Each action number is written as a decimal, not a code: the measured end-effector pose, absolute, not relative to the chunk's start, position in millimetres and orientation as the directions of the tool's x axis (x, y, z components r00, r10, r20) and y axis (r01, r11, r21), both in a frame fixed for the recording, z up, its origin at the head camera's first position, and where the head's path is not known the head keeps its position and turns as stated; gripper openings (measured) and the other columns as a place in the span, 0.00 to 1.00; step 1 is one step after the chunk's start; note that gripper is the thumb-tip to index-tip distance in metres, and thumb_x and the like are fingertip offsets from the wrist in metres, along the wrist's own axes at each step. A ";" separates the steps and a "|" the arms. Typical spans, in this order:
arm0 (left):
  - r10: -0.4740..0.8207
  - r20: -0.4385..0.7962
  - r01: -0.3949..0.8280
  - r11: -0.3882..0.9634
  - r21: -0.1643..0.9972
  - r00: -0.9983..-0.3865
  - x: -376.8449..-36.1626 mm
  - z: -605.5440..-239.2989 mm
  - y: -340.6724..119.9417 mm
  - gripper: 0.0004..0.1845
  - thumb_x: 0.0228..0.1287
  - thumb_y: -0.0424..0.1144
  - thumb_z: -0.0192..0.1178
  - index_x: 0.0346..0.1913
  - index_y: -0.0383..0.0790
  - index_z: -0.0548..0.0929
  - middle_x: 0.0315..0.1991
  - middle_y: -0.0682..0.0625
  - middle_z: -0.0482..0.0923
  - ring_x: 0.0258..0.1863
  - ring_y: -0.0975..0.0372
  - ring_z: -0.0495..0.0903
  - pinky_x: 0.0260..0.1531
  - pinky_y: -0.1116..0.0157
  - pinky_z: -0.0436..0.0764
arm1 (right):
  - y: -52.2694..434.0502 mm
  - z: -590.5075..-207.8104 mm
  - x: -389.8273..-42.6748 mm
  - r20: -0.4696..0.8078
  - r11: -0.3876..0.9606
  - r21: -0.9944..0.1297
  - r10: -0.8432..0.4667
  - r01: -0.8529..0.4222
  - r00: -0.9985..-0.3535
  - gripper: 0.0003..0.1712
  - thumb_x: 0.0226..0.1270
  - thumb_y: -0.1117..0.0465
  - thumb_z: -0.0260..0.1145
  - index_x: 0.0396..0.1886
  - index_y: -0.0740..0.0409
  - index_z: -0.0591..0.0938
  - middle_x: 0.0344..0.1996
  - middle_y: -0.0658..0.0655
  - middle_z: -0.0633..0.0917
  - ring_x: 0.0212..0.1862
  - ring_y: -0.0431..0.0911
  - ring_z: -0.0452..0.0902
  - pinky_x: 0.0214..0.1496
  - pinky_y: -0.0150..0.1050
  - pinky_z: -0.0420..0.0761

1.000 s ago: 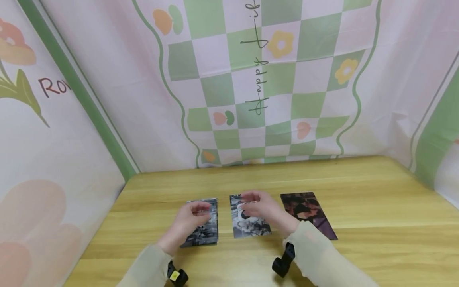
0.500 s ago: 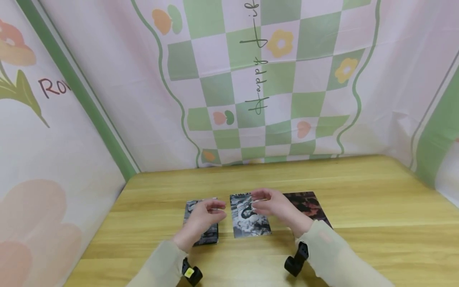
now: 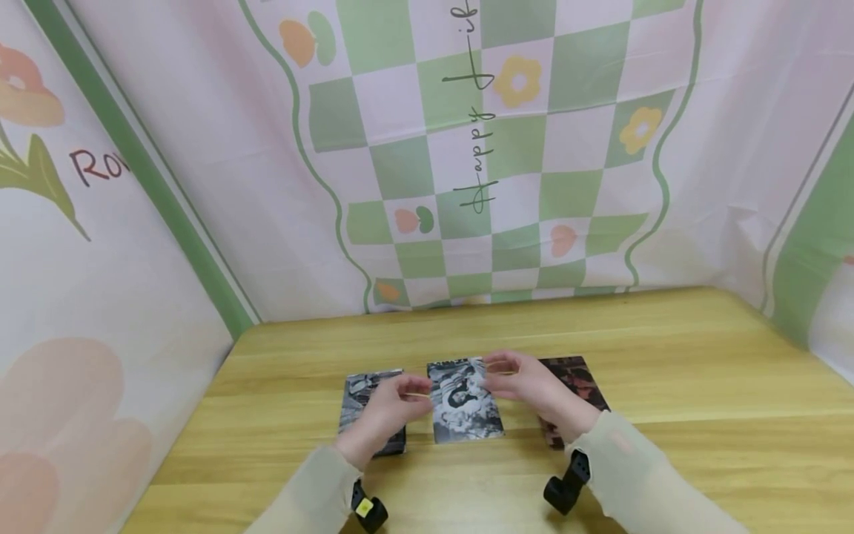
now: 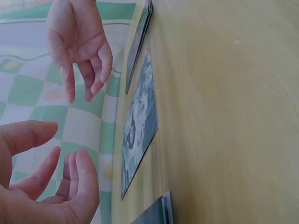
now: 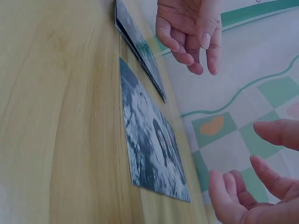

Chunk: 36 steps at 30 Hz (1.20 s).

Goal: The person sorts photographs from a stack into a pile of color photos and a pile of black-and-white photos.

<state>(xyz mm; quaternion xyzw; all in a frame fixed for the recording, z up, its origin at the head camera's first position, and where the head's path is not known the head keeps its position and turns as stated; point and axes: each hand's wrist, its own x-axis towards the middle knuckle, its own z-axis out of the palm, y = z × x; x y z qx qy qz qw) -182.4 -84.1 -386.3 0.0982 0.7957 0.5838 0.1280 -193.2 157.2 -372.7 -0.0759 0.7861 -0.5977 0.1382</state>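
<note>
A black-and-white picture card (image 3: 463, 419) lies flat on the table between my two hands. My left hand (image 3: 390, 408) hovers with fingers loosely bent and nothing in them, overlapping a small stack of grey picture cards (image 3: 356, 397) in the head view. To the right, my right hand (image 3: 530, 382) is also held in the air with bent, parted fingers. Behind it and its sleeve, a darker reddish set of picture cards (image 3: 577, 374) is partly hidden. Both wrist views show gaps between fingers and thumb, with the hands apart from the middle card (image 4: 141, 123).
The cards lie in a row on a wooden table (image 3: 300, 352). A fabric backdrop (image 3: 460, 148) with green checks hangs along the far edge, and a printed side panel (image 3: 133, 297) stands at the left. Each wrist wears a small black camera (image 3: 563, 489).
Both hands have drifted right. The middle card shows more fully, the right-hand cards are more covered, and the left hand has shifted toward the middle card's left edge.
</note>
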 end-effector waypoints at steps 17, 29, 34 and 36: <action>0.294 -0.149 -0.044 0.337 0.940 -0.944 -184.4 -395.7 -78.1 0.21 0.59 0.31 0.63 0.56 0.33 0.75 0.58 0.36 0.72 0.58 0.45 0.72 0.47 0.56 0.82 | 166.2 -380.1 -190.8 -0.213 0.326 -0.938 -0.285 0.114 -0.935 0.31 0.64 0.67 0.62 0.65 0.70 0.65 0.63 0.75 0.64 0.59 0.63 0.70 0.56 0.51 0.78; 0.304 -0.152 -0.055 0.306 0.951 -0.940 -184.6 -399.4 -76.4 0.21 0.59 0.29 0.62 0.56 0.31 0.75 0.60 0.32 0.69 0.57 0.44 0.72 0.48 0.58 0.82 | 167.6 -388.1 -190.7 -0.216 0.296 -0.947 -0.305 0.124 -0.928 0.31 0.64 0.67 0.62 0.65 0.71 0.64 0.62 0.75 0.66 0.56 0.58 0.74 0.55 0.48 0.80; 0.309 -0.158 -0.059 0.305 0.951 -0.938 -183.8 -399.4 -75.0 0.21 0.59 0.30 0.62 0.56 0.31 0.75 0.60 0.32 0.69 0.58 0.44 0.72 0.48 0.57 0.82 | 166.6 -391.8 -191.6 -0.211 0.276 -0.954 -0.326 0.121 -0.921 0.32 0.64 0.67 0.62 0.66 0.72 0.63 0.62 0.76 0.65 0.56 0.58 0.74 0.56 0.47 0.80; 0.309 -0.164 -0.067 0.302 0.951 -0.937 -183.3 -399.3 -74.1 0.21 0.59 0.30 0.62 0.56 0.31 0.75 0.60 0.32 0.69 0.58 0.43 0.71 0.48 0.57 0.82 | 165.9 -393.3 -192.2 -0.214 0.281 -0.952 -0.325 0.122 -0.921 0.33 0.64 0.67 0.63 0.66 0.71 0.63 0.62 0.75 0.66 0.56 0.58 0.75 0.55 0.47 0.80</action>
